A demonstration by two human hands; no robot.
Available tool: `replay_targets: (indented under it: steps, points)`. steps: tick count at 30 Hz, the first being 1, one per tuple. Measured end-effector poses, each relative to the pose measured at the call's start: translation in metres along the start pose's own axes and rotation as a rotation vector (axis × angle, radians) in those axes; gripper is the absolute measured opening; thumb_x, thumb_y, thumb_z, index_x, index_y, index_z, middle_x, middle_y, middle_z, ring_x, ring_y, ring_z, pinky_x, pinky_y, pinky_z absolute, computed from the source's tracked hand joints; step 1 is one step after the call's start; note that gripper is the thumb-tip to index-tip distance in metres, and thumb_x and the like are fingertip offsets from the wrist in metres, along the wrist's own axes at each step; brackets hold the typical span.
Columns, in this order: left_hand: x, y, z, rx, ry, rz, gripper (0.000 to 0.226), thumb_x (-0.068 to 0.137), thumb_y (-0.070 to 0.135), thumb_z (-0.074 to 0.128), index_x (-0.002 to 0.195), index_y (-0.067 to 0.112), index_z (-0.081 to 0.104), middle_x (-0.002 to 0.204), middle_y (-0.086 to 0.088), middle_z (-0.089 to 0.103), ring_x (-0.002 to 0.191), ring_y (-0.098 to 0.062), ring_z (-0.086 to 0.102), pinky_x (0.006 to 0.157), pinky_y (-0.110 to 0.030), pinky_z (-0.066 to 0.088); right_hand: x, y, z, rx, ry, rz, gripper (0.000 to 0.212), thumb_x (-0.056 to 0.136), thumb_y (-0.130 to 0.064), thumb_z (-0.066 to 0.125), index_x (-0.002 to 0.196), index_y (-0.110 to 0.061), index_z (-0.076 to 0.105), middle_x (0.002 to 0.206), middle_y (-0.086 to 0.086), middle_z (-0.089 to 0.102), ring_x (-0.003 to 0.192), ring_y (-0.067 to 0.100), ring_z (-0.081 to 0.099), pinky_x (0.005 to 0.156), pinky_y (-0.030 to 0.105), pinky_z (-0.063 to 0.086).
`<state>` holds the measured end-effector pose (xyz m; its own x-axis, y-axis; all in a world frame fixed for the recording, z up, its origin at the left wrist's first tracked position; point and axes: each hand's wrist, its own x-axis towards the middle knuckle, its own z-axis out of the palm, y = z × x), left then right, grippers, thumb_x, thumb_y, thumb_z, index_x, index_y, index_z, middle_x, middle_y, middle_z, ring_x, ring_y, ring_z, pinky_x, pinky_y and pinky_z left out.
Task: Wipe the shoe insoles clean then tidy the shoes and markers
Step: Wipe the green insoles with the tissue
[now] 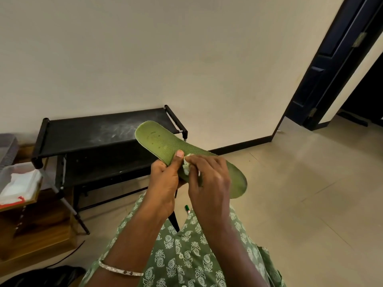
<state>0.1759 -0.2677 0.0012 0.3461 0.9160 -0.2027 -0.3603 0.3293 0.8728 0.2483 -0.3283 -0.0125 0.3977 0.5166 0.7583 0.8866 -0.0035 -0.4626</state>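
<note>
A green shoe insole (163, 141) is held up in front of me, slanting from upper left to lower right. My left hand (163, 181) grips its near edge from below, thumb pressed on top. My right hand (209, 179) pinches a small white wad of tissue (186, 167) against the insole's middle. The tip of a green marker (187, 209) shows on the floor between my wrists. No shoes are clearly in view.
A low black shoe rack (87, 131) stands against the wall behind the insole. At the left, a clear plastic box (18, 183) with white cloth rests on wooden shelving. A dark doorway (335, 65) opens at the right, with tiled floor (300, 193) before it.
</note>
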Motion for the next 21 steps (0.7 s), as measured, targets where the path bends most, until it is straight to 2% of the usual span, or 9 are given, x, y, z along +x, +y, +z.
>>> replay_targets:
  steps: [3,7,10,14,17,19,21]
  points:
    - [0.001,0.001,-0.001,-0.024,0.026,0.003,0.047,0.096,0.027,0.064,0.126,-0.007,0.053,0.117,-0.024,0.068,0.089,-0.021,0.071,0.064,-0.027,0.059,0.001,0.011,-0.004,-0.003,0.03,0.029,0.019,0.084,-0.002,0.071,0.101,-0.011,0.076,0.099,-0.001,0.074,0.091,0.017,0.06,0.078,0.024,0.049]
    - [0.004,0.002,-0.001,-0.028,0.025,0.01,0.04,0.096,0.026,0.064,0.124,-0.001,0.054,0.112,-0.015,0.071,0.088,-0.017,0.073,0.068,-0.03,0.062,0.002,0.028,-0.008,-0.007,0.068,0.128,0.02,0.085,-0.001,0.071,0.1,-0.015,0.076,0.096,-0.003,0.074,0.088,0.017,0.063,0.073,0.034,0.055]
    - [0.0,0.001,0.001,-0.03,-0.013,0.02,0.021,0.098,0.023,0.061,0.107,0.005,0.062,0.095,-0.007,0.074,0.079,-0.011,0.073,0.064,-0.027,0.06,0.0,0.02,-0.009,-0.019,0.1,0.121,0.022,0.083,0.0,0.071,0.099,-0.014,0.076,0.097,-0.002,0.074,0.088,0.016,0.064,0.076,0.027,0.052]
    - [-0.001,-0.002,0.003,0.003,-0.019,0.028,0.04,0.098,0.026,0.061,0.119,-0.008,0.056,0.102,-0.021,0.069,0.083,-0.018,0.07,0.065,-0.026,0.058,0.0,0.001,-0.005,-0.004,0.073,0.057,0.022,0.083,0.002,0.071,0.099,-0.011,0.076,0.099,0.0,0.074,0.093,0.015,0.063,0.085,0.016,0.043]
    - [-0.002,-0.004,0.003,0.005,-0.003,0.031,0.044,0.097,0.026,0.063,0.12,-0.011,0.055,0.103,-0.021,0.068,0.086,-0.022,0.069,0.065,-0.027,0.058,0.0,0.001,-0.005,-0.008,0.036,0.018,0.021,0.084,0.001,0.071,0.1,-0.011,0.077,0.1,0.0,0.075,0.093,0.014,0.063,0.086,0.01,0.039]
    - [-0.001,-0.002,0.002,-0.02,0.022,0.027,0.046,0.096,0.026,0.064,0.124,-0.008,0.053,0.11,-0.02,0.07,0.088,-0.019,0.072,0.066,-0.028,0.059,0.002,0.011,-0.009,0.01,0.061,0.052,0.02,0.085,-0.001,0.072,0.1,-0.011,0.077,0.099,0.0,0.075,0.091,0.014,0.064,0.082,0.019,0.049]
    - [0.001,0.0,0.001,-0.048,0.039,0.029,0.044,0.096,0.025,0.064,0.126,-0.004,0.051,0.107,-0.014,0.07,0.083,-0.013,0.073,0.067,-0.03,0.061,0.004,0.021,-0.012,0.01,0.087,0.1,0.019,0.085,-0.003,0.072,0.101,-0.012,0.077,0.099,0.0,0.075,0.089,0.014,0.066,0.076,0.03,0.056]
